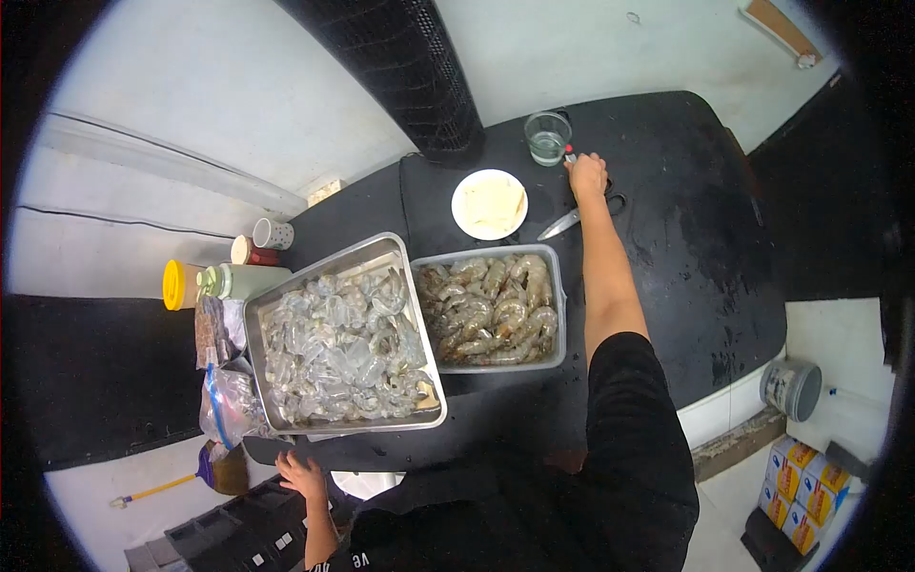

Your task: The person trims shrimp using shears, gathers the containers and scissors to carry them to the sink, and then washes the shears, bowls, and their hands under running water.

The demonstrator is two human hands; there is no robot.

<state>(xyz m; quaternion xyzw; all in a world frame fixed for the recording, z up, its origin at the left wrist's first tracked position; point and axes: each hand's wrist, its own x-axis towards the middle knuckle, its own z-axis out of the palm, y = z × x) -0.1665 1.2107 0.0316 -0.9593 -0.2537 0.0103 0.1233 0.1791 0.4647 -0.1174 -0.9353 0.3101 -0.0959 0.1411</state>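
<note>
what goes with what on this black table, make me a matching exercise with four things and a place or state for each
Things:
1. rectangular silver metal tray
2. clear round cup
3. round white plate
4. silver-bladed scissors with black handles

Places or states:
A. topped with something pale
B. partly hidden beneath the right arm
C. nearest the left hand
D. contains clear liquid

Right pairs: 1-C, 2-D, 3-A, 4-B
</note>
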